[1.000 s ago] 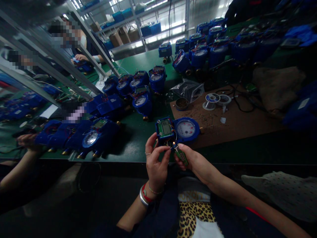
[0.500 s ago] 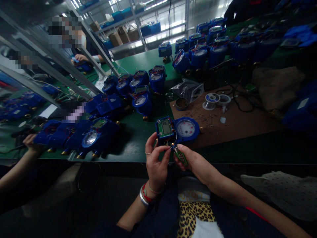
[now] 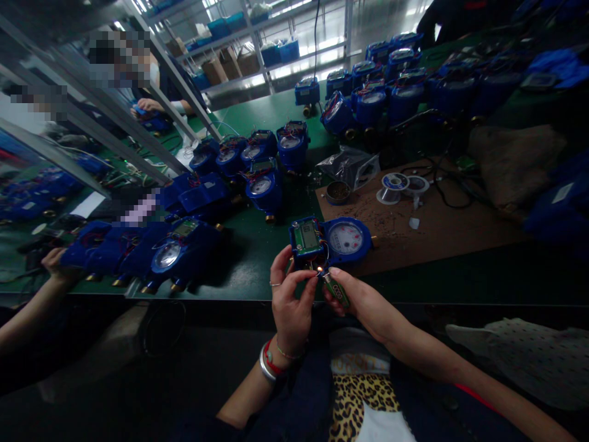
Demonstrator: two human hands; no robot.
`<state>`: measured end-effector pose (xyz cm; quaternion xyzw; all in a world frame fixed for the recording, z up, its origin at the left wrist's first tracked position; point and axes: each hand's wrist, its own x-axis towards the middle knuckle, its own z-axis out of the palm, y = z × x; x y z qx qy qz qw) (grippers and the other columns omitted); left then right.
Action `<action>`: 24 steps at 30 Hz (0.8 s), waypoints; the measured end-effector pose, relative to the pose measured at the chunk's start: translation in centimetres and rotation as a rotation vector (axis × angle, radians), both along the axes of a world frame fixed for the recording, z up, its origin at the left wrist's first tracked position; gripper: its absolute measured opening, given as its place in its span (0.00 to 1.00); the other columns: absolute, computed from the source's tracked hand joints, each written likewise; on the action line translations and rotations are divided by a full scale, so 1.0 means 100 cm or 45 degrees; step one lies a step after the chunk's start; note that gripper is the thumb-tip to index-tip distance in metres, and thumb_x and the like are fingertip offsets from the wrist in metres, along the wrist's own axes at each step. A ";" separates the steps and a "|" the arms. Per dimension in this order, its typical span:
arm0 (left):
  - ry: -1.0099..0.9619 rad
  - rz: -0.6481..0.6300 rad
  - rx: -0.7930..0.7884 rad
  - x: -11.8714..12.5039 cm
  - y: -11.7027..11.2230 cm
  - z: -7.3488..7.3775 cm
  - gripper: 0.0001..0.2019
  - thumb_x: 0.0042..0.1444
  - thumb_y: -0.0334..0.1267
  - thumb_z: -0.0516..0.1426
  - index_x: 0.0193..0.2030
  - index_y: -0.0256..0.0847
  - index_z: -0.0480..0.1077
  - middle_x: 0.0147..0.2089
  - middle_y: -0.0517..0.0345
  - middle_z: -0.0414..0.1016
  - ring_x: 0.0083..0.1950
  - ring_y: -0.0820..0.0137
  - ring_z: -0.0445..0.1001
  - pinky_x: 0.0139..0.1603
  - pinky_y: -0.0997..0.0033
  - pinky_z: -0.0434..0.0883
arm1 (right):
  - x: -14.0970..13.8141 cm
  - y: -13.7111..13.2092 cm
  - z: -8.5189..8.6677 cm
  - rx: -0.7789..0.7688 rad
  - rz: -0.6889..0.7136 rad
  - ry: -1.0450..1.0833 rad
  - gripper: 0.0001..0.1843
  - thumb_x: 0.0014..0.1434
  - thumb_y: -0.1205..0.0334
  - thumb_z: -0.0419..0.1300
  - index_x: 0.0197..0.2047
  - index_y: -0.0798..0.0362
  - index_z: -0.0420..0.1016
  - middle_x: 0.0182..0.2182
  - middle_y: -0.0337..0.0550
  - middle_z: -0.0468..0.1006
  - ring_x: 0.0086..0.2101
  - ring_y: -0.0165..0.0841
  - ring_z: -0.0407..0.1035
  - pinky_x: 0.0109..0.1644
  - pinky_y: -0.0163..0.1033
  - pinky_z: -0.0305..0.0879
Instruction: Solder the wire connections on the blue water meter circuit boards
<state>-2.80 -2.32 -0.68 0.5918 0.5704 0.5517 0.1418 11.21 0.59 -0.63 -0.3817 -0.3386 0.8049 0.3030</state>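
Right in front of me lies a blue water meter (image 3: 363,252) with a round dial and an open housing showing a circuit board with a small display (image 3: 307,236). Close to its near side, my left hand (image 3: 292,301) is closed, thumb and finger pinching a thin wire (image 3: 317,274) that comes from the housing. My right hand (image 3: 361,294) grips a green lighter (image 3: 338,291), thumb at its top. A small flame (image 3: 320,269) burns at the lighter's tip, close to the pinched wire. The fingers partly hide the wire's end.
A brown board (image 3: 427,239) carries a solder spool (image 3: 394,182) and a small round tin (image 3: 337,192). Behind it is a clear plastic bag (image 3: 352,166). Several blue meters (image 3: 262,190) stand left and at the back. A co-worker's hand (image 3: 57,263) touches meters at far left.
The flame at the lighter looks a little bigger and brighter, and has shifted slightly left. Both hands and the meter stay almost where they were.
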 end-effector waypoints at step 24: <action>0.018 0.001 0.000 0.000 0.000 0.000 0.01 0.60 0.35 0.60 0.37 0.41 0.74 0.64 0.52 0.59 0.67 0.58 0.60 0.66 0.50 0.64 | 0.002 0.003 0.000 0.009 -0.074 -0.008 0.28 0.58 0.36 0.57 0.30 0.55 0.73 0.26 0.41 0.70 0.26 0.29 0.60 0.29 0.34 0.56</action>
